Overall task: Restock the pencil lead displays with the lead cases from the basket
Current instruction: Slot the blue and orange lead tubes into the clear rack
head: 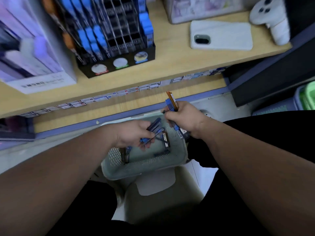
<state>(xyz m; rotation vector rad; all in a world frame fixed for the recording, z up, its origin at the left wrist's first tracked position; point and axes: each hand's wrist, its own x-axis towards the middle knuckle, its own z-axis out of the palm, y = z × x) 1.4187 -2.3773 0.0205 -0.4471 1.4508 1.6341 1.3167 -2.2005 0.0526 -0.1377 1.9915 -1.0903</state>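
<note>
Over the basket [144, 169], at the centre of the view, both hands hold stock, so the restocking looks midway at best. On the shelf [170, 70], at eleven o'clock, the display [119, 63] has its left columns filled with blue cases [88, 38], while most slots in its middle and right columns look dark and empty. Blur makes an exact count impossible. A few loose cases [166, 138] lie on the basket floor, toward its three o'clock wall and its six o'clock side, so there is stock left to collect as well as to place.

The left hand [131, 135] is over the middle of the basket. Its grip is narrow, with fingers and thumb curled round a small fan [154, 126] of blue cases whose ends point toward one o'clock.

The right hand [185, 118] is at the basket's one o'clock corner. Its grip is a closed fist round a thicker bundle [172, 103]. Blue and orange ends stick out above the fist toward twelve o'clock, and more ends show below it toward five o'clock.

Neither hand is near the display. By this view, both handfuls have yet to be carried up and slotted in.
</note>
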